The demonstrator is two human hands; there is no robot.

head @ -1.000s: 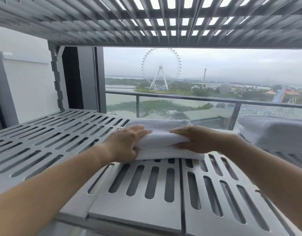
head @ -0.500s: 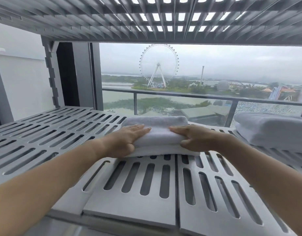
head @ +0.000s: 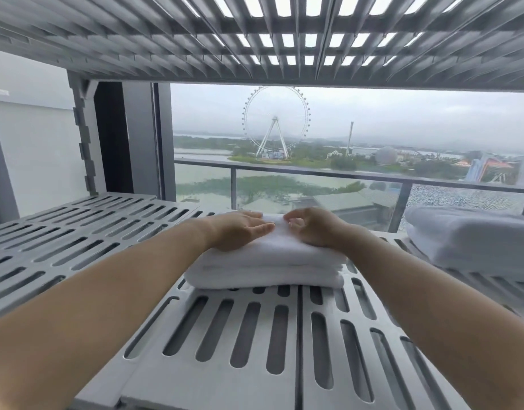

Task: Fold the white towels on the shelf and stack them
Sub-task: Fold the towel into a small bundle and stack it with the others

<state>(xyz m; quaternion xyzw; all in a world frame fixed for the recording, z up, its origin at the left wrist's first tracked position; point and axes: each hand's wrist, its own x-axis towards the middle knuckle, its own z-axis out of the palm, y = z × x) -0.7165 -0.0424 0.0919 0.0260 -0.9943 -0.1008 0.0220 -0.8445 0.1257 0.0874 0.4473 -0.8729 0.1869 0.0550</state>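
A folded white towel (head: 266,266) lies in the middle of the grey slotted shelf (head: 225,344), several layers thick. My left hand (head: 240,230) rests flat on top of it, palm down, fingers stretched out. My right hand (head: 312,227) sits on the towel's top right, fingers curled with the tips pressing into the cloth near the far edge. The two hands almost meet at the middle. A stack of white towels (head: 473,238) lies on the same shelf at the right edge, partly cut off by the frame.
Another slotted shelf (head: 254,39) hangs close overhead. A grey upright post (head: 83,137) stands at the back left. Behind the shelf is a window with a balcony railing (head: 314,173). The left part of the shelf (head: 62,232) is bare.
Both hands slid from the towel's near side edges up onto its top and closer together. The right hand's fingers curled. The towel stayed in place.
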